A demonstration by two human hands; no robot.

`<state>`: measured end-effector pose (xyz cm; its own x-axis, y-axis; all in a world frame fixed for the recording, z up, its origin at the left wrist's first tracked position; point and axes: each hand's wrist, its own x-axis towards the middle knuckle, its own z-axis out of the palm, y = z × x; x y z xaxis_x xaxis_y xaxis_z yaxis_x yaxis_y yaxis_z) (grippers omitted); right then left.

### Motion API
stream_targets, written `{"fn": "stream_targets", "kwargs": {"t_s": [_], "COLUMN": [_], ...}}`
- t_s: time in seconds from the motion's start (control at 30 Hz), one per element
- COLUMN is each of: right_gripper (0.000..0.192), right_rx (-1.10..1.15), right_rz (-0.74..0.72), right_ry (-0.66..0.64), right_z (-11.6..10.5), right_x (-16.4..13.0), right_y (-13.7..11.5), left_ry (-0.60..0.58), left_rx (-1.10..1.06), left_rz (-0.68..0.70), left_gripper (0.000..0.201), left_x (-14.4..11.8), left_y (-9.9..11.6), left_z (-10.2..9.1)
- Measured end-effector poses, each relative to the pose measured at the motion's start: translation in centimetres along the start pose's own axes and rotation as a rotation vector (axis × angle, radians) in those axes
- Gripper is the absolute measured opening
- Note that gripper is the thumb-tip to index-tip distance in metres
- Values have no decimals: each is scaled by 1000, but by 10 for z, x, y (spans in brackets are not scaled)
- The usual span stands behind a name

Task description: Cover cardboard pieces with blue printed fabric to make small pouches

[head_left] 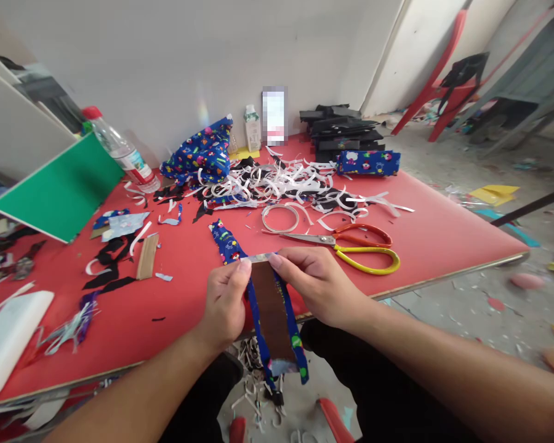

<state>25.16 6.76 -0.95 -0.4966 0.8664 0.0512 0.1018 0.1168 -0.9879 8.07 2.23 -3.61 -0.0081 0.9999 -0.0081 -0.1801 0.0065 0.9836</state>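
Observation:
Between my two hands hangs a strip of blue patterned fabric with a brown backing (273, 307), its lower end dangling past the table's front edge. My left hand (226, 298) pinches the strip's upper left corner, thumb on top. At the upper right corner my right hand (316, 280) pinches it the same way. Behind my left hand another narrow piece of blue patterned fabric (225, 240) lies on the table; whether it joins the strip is hidden. Just beyond my right hand rest scissors (346, 243) with one orange and one yellow handle.
On the red table (425, 227) lie a pile of white trimmings (277, 181), crumpled blue fabric (200, 151), stacked black pieces (341, 129) and a folded blue bundle (368, 163). A bottle (124, 154), a green board (60, 191), a phone (274, 114) and a carton (252, 130) stand behind.

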Motion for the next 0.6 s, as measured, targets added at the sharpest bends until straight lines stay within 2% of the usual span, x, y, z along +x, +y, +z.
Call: {"fn": "stream_targets", "kwargs": {"t_s": [0.1,0.23,0.33,0.43,0.5,0.6], "right_gripper": [58,55,52,49,47,48], "right_rx": [-28,87,105,80,83,62], "right_rz": [-5,31,33,-2,-25,-45], "right_ry": [24,146,292,440,498,544], "right_z": [3,5,1,-6,-11,-17], "right_x": [1,6,12,16,19,22], "right_y": [0,3,7,11,13,14], "left_ry": [-31,-84,-164,-215,-226,-255], "left_rx": [-68,-105,16,188,290,371], "left_rz": [-15,-81,-108,-58,-43,-99], "left_gripper": [46,62,60,54,54,52], "left_x": [6,8,4,0,-1,1], "left_y": [1,1,4,6,5,2], "left_z": [-1,3,9,14,15,14]}}
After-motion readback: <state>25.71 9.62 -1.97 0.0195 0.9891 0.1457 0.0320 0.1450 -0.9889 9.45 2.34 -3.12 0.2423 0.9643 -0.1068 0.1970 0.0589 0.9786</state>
